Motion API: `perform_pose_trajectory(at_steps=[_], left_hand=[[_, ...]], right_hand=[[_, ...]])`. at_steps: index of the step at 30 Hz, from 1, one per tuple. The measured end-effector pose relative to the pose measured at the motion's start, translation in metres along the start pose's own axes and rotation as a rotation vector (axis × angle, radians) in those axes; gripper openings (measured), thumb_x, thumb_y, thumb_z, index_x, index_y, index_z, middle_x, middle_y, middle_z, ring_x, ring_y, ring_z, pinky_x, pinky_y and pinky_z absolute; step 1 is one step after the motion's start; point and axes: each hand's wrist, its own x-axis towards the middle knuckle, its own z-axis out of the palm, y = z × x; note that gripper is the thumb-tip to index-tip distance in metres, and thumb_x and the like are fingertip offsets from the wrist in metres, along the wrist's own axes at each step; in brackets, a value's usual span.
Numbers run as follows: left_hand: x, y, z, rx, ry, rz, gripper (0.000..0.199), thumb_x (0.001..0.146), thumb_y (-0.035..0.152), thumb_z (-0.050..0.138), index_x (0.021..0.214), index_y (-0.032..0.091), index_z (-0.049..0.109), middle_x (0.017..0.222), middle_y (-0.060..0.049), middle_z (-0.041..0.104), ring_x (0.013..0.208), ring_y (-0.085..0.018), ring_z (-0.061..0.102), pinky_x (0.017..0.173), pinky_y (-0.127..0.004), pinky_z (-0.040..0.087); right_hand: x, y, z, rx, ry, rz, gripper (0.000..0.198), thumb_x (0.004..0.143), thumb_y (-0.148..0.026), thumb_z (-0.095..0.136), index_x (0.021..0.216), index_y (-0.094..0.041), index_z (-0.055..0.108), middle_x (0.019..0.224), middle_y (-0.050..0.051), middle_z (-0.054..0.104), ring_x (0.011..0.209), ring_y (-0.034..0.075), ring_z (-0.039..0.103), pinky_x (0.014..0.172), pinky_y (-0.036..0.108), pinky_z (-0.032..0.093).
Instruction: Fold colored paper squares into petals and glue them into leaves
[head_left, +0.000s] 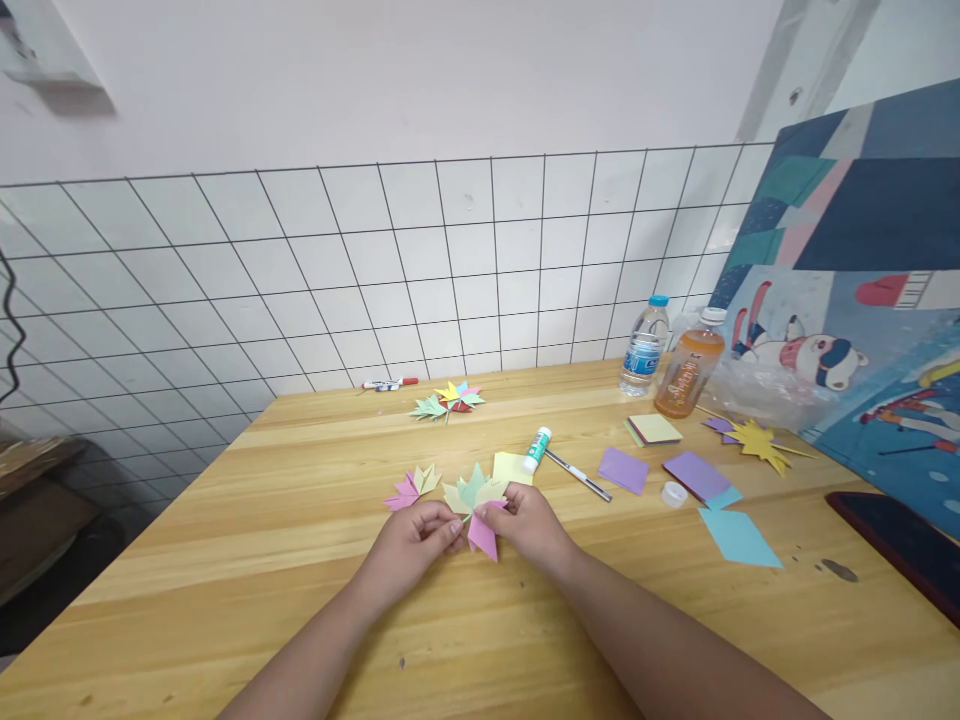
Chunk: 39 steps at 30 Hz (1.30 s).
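Note:
A folded paper leaf in pale yellow, mint green and pink is held just above the wooden table, between my two hands. My right hand pinches its right side, thumb in front over the pink part and the other fingers mostly hidden behind. On the left, my left hand has thumb and fingertips closed at the leaf's thin stem. Just beyond that hand lies a smaller pink and cream folded paper piece. Behind the leaf are a yellow paper square and a glue stick without its cap.
Finished paper leaves and markers lie at the back. To the right are a pen, purple paper, blue paper, a white cap, a water bottle, an orange drink bottle and a phone.

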Motion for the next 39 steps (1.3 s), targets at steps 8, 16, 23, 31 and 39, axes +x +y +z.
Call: perform_pose_trajectory(at_steps=[8,16,23,31,39], left_hand=[[-0.001,0.002,0.001,0.119,-0.005,0.07,0.024,0.077,0.04,0.059,0.072,0.016,0.063,0.07,-0.003,0.066,0.069,-0.016,0.06,0.066,-0.024,0.045],[-0.001,0.001,-0.002,0.134,0.045,0.093,0.024,0.076,0.039,0.06,0.077,0.016,0.065,0.075,-0.006,0.069,0.073,-0.018,0.063,0.069,-0.026,0.048],[0.001,-0.003,-0.008,0.239,0.144,0.157,0.023,0.077,0.037,0.059,0.081,0.017,0.069,0.079,-0.006,0.071,0.074,-0.019,0.064,0.068,-0.028,0.049],[0.0,0.001,-0.012,0.237,0.267,0.185,0.02,0.074,0.035,0.06,0.08,0.018,0.07,0.077,-0.005,0.072,0.073,-0.02,0.066,0.067,-0.028,0.051],[0.0,0.002,-0.014,0.138,0.313,0.162,0.022,0.075,0.039,0.061,0.079,0.018,0.067,0.08,-0.007,0.074,0.079,-0.022,0.067,0.074,-0.031,0.051]], right_hand=[[-0.004,-0.004,0.0,-0.082,0.003,0.007,0.022,0.074,-0.036,0.059,0.071,-0.015,0.054,0.057,0.001,0.063,0.052,0.014,0.056,0.051,0.024,0.042],[0.003,0.006,-0.002,0.006,0.031,-0.081,0.023,0.068,-0.035,0.068,0.076,-0.015,0.059,0.072,0.002,0.063,0.068,0.015,0.059,0.066,0.027,0.046],[-0.002,-0.002,-0.001,0.089,-0.004,-0.102,0.041,0.063,-0.031,0.074,0.098,-0.018,0.058,0.096,0.006,0.062,0.084,0.02,0.062,0.078,0.034,0.049],[-0.008,-0.008,-0.005,-0.002,0.025,-0.196,0.056,0.07,-0.03,0.067,0.121,-0.024,0.044,0.121,0.009,0.049,0.109,0.022,0.05,0.085,0.036,0.046],[-0.004,-0.004,-0.008,-0.043,0.058,-0.215,0.05,0.074,-0.028,0.063,0.119,-0.025,0.044,0.122,0.011,0.051,0.111,0.023,0.048,0.083,0.038,0.045]])
